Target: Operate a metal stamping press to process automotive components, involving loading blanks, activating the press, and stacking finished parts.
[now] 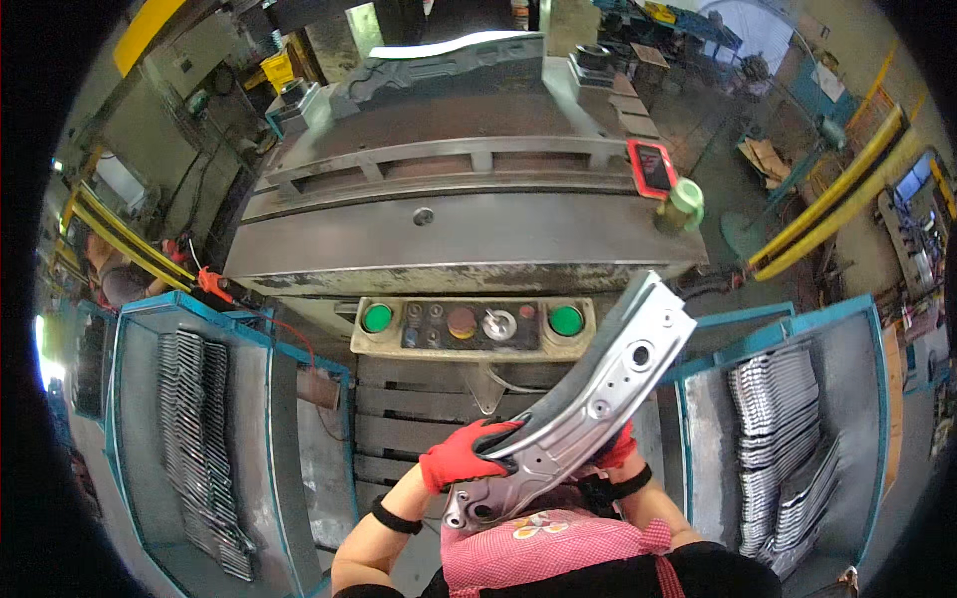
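A long, slightly curved stamped metal part [601,404] with several round holes slants in front of my body, its far end up and to the right. Gloved in red with dark fingers, my left hand [469,453] is closed round the left edge near the lower end. My right hand [620,448], also in a red glove, holds the right edge from behind. The metal covers most of that hand's fingers. Beyond the part is a control box [454,345] with two green buttons and a red knob.
A large press bed [548,227] with a die [449,78] on it stands ahead. At its right edge are a red-framed device [651,167] and a green-lidded bottle [682,206]. Blue-framed bins with stacked metal parts flank me, left [261,429] and right [702,439].
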A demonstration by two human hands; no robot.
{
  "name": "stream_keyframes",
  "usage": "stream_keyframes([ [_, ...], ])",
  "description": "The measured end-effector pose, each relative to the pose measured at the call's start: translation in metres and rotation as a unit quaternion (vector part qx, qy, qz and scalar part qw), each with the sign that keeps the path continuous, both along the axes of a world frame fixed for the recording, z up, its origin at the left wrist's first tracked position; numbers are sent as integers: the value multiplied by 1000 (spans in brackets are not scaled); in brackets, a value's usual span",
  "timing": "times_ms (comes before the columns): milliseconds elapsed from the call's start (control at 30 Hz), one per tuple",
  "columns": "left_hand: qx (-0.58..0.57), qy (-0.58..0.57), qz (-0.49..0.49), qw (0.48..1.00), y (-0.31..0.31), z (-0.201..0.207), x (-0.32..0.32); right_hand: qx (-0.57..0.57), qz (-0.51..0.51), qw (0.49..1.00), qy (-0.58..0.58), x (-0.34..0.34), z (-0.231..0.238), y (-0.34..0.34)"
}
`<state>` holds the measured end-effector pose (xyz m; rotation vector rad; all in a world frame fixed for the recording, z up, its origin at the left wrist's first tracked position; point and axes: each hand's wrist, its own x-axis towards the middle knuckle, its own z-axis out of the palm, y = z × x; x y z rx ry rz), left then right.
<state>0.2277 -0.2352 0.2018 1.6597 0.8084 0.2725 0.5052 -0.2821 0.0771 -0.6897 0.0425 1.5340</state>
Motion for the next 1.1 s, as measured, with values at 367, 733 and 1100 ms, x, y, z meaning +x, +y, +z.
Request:
stream_keyframes([
  [367,-108,-88,63,988,116,-7,-78,88,57,994,35,-87,5,166],
  [733,-252,-43,20,967,270,20,-60,129,57,982,128,-87,72,247],
  [1100,-129,176,-188,958,452,62,15,-46,85,713,-695,-32,147,272],
])
